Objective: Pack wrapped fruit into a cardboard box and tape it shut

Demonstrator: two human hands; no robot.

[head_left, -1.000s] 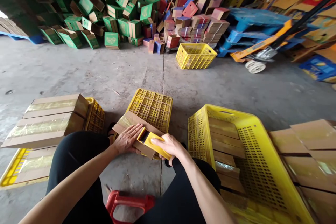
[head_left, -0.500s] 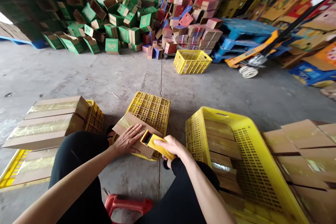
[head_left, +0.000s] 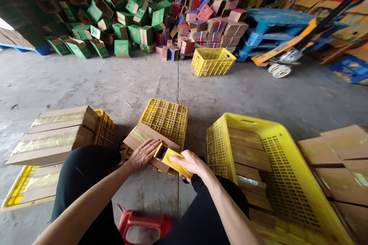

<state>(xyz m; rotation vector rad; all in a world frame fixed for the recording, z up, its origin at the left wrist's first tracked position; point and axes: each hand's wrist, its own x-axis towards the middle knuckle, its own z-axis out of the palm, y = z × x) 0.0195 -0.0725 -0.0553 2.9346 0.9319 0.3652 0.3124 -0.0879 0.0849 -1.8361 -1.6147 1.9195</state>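
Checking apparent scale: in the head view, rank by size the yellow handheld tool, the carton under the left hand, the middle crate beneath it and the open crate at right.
1. Open crate at right
2. Middle crate, partly covered
3. Carton, partly under the left hand
4. Yellow handheld tool

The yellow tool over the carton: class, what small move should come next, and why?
Probably the right hand should draw the yellow tool a little toward the carton's right-hand end: the left hand presses flat on the carton, shiny tape shows on the other side of that hand, and the tool's front end sits close beside its fingers.
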